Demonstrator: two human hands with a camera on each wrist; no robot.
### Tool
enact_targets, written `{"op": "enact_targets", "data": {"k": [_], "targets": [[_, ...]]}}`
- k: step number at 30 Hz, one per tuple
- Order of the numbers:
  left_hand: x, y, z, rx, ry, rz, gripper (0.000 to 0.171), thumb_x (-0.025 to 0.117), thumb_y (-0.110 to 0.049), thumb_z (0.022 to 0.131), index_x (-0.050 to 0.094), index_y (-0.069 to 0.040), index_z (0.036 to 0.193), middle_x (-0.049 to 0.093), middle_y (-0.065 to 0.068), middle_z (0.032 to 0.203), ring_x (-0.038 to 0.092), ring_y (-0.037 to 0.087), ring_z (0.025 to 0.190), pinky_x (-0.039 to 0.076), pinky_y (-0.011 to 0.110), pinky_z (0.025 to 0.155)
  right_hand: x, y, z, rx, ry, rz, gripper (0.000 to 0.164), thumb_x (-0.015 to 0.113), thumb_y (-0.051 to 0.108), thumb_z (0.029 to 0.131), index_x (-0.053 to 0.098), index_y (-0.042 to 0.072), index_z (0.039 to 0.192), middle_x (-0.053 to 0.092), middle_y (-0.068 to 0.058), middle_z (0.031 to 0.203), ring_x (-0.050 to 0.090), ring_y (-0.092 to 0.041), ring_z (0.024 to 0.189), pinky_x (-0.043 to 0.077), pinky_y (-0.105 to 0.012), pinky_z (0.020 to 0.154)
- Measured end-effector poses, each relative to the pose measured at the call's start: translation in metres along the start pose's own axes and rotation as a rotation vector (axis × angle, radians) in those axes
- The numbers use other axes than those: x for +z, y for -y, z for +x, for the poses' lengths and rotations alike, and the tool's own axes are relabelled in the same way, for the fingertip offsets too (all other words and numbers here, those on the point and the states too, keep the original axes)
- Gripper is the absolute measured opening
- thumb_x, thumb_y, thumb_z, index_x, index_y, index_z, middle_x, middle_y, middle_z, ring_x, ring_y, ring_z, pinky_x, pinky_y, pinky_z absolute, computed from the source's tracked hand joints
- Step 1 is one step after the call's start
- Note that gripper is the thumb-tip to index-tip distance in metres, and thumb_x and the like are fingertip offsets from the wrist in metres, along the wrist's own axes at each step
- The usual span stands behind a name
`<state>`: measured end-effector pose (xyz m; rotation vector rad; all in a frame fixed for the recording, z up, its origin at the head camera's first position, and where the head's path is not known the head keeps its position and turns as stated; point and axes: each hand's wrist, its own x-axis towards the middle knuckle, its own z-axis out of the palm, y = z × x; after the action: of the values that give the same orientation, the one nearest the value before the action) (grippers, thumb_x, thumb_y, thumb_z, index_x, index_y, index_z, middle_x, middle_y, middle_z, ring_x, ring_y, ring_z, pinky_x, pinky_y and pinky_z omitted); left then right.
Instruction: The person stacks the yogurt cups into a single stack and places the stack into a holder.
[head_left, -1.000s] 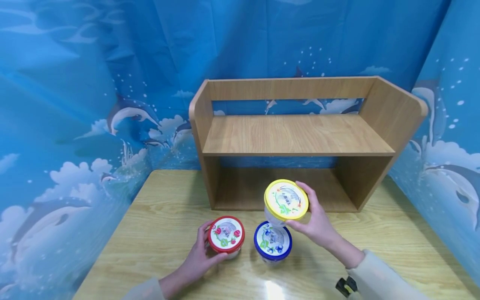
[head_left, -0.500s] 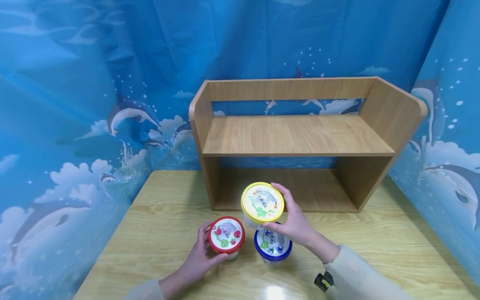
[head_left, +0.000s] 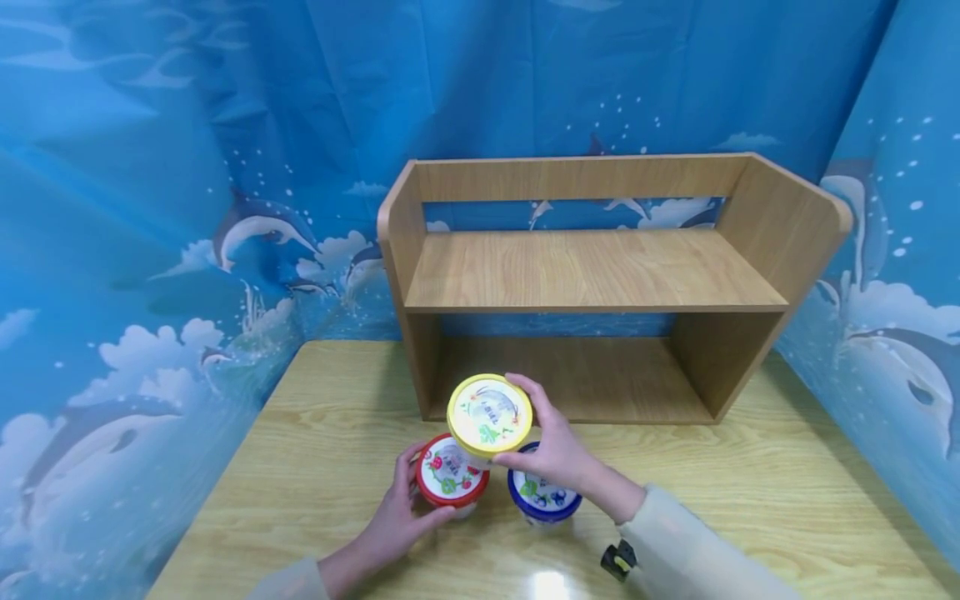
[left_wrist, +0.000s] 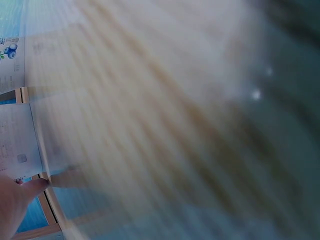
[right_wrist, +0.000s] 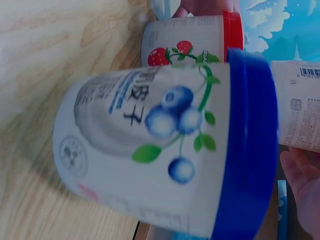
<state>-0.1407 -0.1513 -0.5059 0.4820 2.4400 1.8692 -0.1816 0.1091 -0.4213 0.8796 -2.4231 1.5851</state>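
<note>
The right hand (head_left: 551, 446) held a yellow-lidded tub (head_left: 490, 414) above the surface (head_left: 337, 408), fingers clamped on its side. It hung at one o'clock from a red-lidded strawberry tub (head_left: 447, 479), gripped between the left hand's (head_left: 397, 510) fingers and thumb. At three o'clock from that stood a blue-lidded blueberry tub (head_left: 546, 504); the wooden shelf (head_left: 592, 271) was beyond, toward one o'clock.
</note>
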Motion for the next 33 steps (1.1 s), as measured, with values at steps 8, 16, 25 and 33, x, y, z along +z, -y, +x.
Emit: {"op": "enact_targets", "data": {"k": [8,16,25,33], "targets": [[0.0,0.002,0.001,0.012,0.005,-0.008,0.092,0.082,-0.011,0.077,0.022,-0.01,0.146,0.051,0.017,0.137,0.055,0.033,0.118,0.047,0.035,0.098,0.012,0.005,0.002,0.03,0.053,0.015,0.097,0.087,0.025,0.073,0.026,0.015,0.149,0.044,-0.009,0.143,0.046,-0.027,0.128,0.041,-0.053,0.102],[0.0,0.002,0.0,0.072,0.005,0.001,0.086,0.08,-0.008,0.079,0.022,-0.008,0.143,0.054,0.018,0.132,0.055,0.032,0.117,0.051,0.035,0.093,0.021,0.007,0.002,0.049,0.085,0.005,0.094,0.084,0.032,0.076,0.026,0.017,0.149,0.044,-0.006,0.144,0.042,-0.026,0.131,0.035,-0.059,0.105],[0.0,0.001,0.0,0.081,0.011,-0.013,0.086,0.079,-0.006,0.08,0.021,-0.007,0.143,0.051,0.021,0.133,0.052,0.033,0.119,0.052,0.035,0.09,0.029,0.006,0.005,0.08,0.107,-0.002,0.095,0.085,0.035,0.074,0.027,0.019,0.148,0.045,-0.004,0.141,0.045,-0.024,0.129,0.036,-0.056,0.105],[0.0,0.0,0.0,0.038,0.02,-0.043,0.088,0.081,-0.006,0.078,0.021,-0.011,0.144,0.048,0.019,0.136,0.051,0.03,0.121,0.053,0.031,0.089,0.034,0.005,0.007,0.102,0.128,-0.009,0.096,0.085,0.037,0.074,0.027,0.019,0.149,0.045,-0.004,0.142,0.045,-0.024,0.128,0.036,-0.056,0.104]]}}
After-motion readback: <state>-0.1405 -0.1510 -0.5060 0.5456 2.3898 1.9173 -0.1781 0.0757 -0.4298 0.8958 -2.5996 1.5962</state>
